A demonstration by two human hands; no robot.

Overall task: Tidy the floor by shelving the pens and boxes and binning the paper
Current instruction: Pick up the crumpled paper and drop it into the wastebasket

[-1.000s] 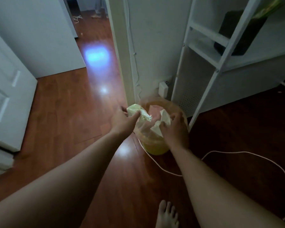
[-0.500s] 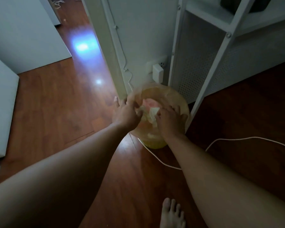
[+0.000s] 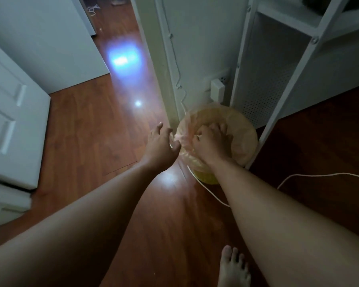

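A round yellow bin (image 3: 207, 177) with a thin translucent liner (image 3: 244, 139) stands on the wood floor against the wall, beside the white shelf unit's leg (image 3: 278, 114). My right hand (image 3: 212, 143) is down inside the bin's mouth with fingers spread, pressing on the contents. No paper shows; it is hidden under that hand. My left hand (image 3: 162, 143) hovers just outside the bin's left rim, fingers apart and holding nothing. No pens or boxes are in view.
A white cable (image 3: 319, 175) runs across the floor right of the bin and loops under it. A white plug adapter (image 3: 217, 90) sits in the wall socket above. A white door (image 3: 8, 121) stands at left. My bare foot (image 3: 233, 268) is at bottom.
Both hands held crumpled paper over the bin, then pushed it in. Now the paper is out of sight, my left hand has pulled out to the left and my right presses inside.
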